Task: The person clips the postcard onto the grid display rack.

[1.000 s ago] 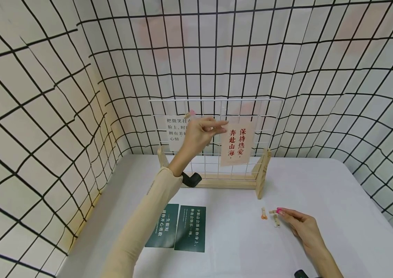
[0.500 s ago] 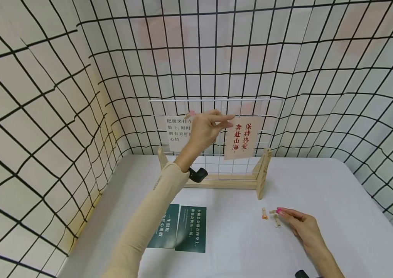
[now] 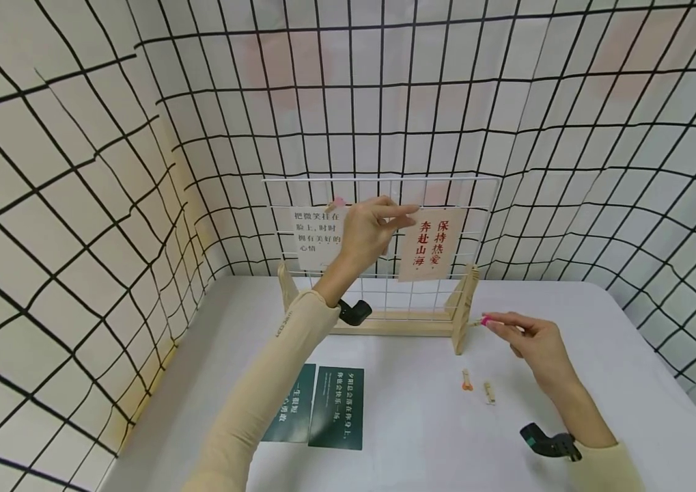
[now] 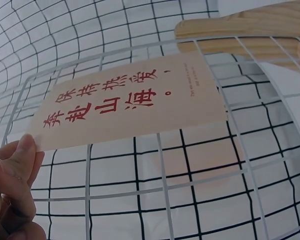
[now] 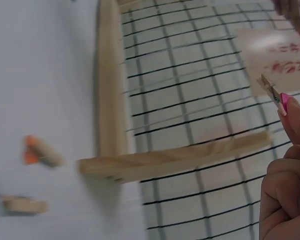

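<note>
At the upper left corner of a pale pink card point(image 3: 430, 256) with red writing, my left hand point(image 3: 369, 236) pinches the paper between thumb and fingers. The card stands against the white wire grid of a rack, and the left wrist view shows this card point(image 4: 140, 107) before the wires. Right of the rack's wooden foot point(image 3: 463, 307), my right hand point(image 3: 538, 348) pinches a small wooden clothespin point(image 5: 271, 91) by its pink end. It is raised above the table, its tip pointing toward the rack. A white card point(image 3: 311, 239) hangs at the grid's left under another pink-trimmed clothespin point(image 3: 335, 203).
Two more clothespins lie on the white table: one with an orange end point(image 3: 466, 380), one plain-looking point(image 3: 490, 393). Two dark green cards point(image 3: 337, 408) lie at front left, one partly behind the left sleeve point(image 3: 280, 372). Black-lined grid wall point(image 3: 348, 102) surrounds the table.
My right hand has lifted the pink-ended clothespin off the table and moved up toward the rack. My left hand has shifted the pink card slightly right and up.
</note>
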